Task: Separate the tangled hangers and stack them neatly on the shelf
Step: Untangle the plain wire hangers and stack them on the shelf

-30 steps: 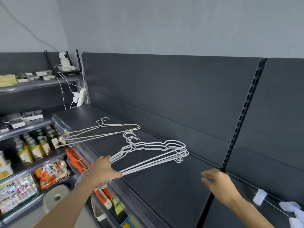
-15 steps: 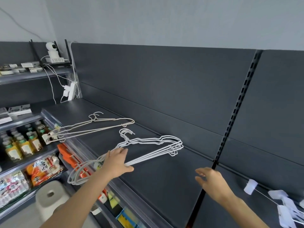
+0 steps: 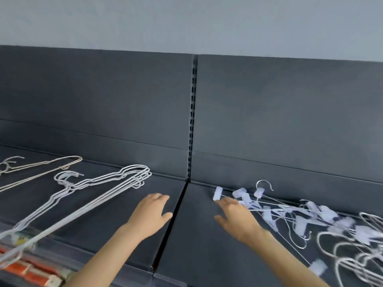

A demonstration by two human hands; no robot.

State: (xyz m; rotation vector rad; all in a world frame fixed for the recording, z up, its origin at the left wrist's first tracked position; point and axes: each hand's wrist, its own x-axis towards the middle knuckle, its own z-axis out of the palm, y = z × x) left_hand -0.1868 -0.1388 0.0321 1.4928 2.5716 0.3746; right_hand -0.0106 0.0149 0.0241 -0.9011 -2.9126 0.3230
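Both hands are empty and spread open above the dark grey metal shelf (image 3: 107, 206). The left hand (image 3: 150, 216) hovers palm down at lower centre, just left of the seam between two shelf boards, fingers loosely splayed and gripping nothing. The right hand (image 3: 236, 218) reaches toward the right of the frame, fingers extended and open, its fingertips close to the nearest white clip of the tangled heap of white wire clip hangers (image 3: 323, 222); whether it touches that clip I cannot tell, since the hand is blurred.

That heap sprawls across the lower right, hooks and clips crossing at all angles, and it reads as the unsorted supply. The reach suggests the right hand is going for the next hanger to pull free.

At centre left lies the neat stack of white wire hangers (image 3: 99, 189), laid flat with hooks together and shoulders nested, one end overhanging the front edge of the shelf at lower left. It looks like the pile of sorted hangers. Farther toward the upper left sit a few cream wire hangers (image 3: 43, 165), kept apart, probably grouped by kind.

The shelf is flat, matte and bare between the piles. A dark grey back panel (image 3: 279, 112) rises behind, split by a slotted upright (image 3: 193, 121), with a pale grey wall (image 3: 186, 23) above. Orange packaged goods (image 3: 29, 272) show on a lower shelf at the bottom left corner.
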